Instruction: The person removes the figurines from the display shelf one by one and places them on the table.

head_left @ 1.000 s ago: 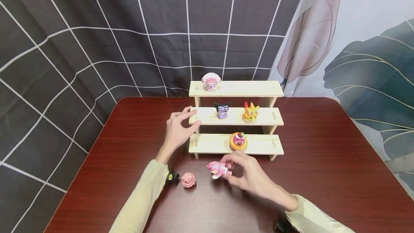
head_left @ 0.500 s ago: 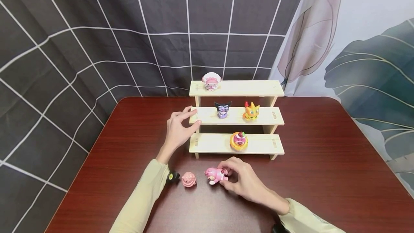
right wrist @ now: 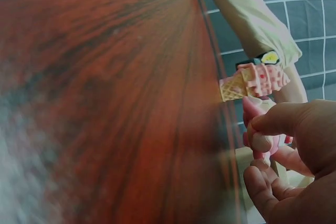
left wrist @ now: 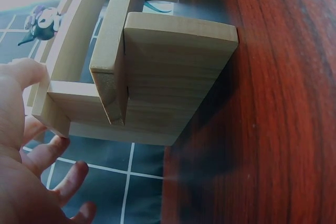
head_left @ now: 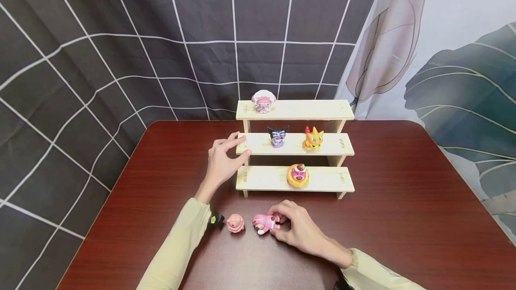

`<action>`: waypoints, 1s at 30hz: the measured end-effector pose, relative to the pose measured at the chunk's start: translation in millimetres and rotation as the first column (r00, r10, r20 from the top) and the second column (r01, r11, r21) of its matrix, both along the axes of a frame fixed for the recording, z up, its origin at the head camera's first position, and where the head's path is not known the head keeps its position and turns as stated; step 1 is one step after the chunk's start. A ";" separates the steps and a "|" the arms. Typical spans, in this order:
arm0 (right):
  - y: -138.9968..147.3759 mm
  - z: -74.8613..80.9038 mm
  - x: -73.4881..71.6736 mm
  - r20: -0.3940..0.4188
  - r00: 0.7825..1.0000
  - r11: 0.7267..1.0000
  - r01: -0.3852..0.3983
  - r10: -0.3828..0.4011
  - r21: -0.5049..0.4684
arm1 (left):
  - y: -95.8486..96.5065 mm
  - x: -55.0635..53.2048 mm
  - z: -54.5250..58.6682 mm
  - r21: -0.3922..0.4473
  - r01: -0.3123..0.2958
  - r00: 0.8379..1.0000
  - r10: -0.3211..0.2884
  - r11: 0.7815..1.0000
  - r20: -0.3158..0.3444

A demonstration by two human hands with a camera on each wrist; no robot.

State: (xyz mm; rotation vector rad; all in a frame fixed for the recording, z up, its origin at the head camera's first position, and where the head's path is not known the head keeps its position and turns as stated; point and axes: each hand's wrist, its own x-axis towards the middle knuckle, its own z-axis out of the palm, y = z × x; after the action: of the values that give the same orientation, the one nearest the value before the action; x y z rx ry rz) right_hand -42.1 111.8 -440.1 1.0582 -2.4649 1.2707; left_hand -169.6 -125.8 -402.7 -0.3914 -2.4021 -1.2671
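My right hand [head_left: 300,229] pinches a pink bear figurine [head_left: 263,223] by its lower end, low over the table in front of the shelf; the bear lies tilted with its head to the left. In the right wrist view the fingers hide much of the pink figurine [right wrist: 252,109]. With thumb and index finger, my left hand [head_left: 222,161] grips the left end of the middle tier of a wooden three-tier display shelf [head_left: 258,179]. A pink ice-cream cone figurine [head_left: 235,223] stands on the table left of the bear, its waffle base visible in the right wrist view.
The top tier bears a white-and-pink figurine [head_left: 264,102]. On the middle tier are a black-and-purple figurine [head_left: 277,138] and a yellow-orange one [head_left: 313,138]. A round pink-and-yellow figurine [head_left: 298,176] sits on the bottom tier. A gridded dark curtain [head_left: 258,17] hangs behind the table [head_left: 403,200].
My right hand has moved left and slightly toward me with the pink bear figurine, bringing it closer to the ice-cream cone figurine. The left hand keeps its place on the shelf.
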 end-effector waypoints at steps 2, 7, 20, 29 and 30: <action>-0.6 -1.3 0.0 0.005 1.000 1.000 0.000 0.000 0.003 | 0.0 -0.3 -0.1 -0.001 0.002 1.000 -0.002 1.000 -0.003; -2.2 -3.6 -0.7 0.010 1.000 1.000 0.007 -0.007 0.012 | -0.2 -1.3 -0.7 0.000 0.005 1.000 -0.005 1.000 -0.012; -2.3 -6.8 -2.0 0.026 1.000 0.999 -0.006 0.004 0.053 | 1.0 -0.9 -0.2 -0.003 0.006 1.000 -0.006 1.000 -0.017; -5.2 -6.2 -2.0 0.031 1.000 0.997 -0.006 0.004 0.077 | 0.0 -0.5 -1.3 -0.003 0.000 1.000 -0.001 1.000 -0.020; -5.6 -6.1 -2.1 0.032 0.999 0.997 -0.008 0.005 0.081 | -0.1 -0.5 -1.4 -0.002 0.001 1.000 -0.001 1.000 -0.019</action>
State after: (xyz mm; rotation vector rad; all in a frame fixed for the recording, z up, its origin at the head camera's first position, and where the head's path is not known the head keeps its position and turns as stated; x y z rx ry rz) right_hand -44.2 106.2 -446.2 1.0738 -2.5584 1.2082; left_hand -170.1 -125.8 -404.0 -0.4028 -2.3875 -1.2561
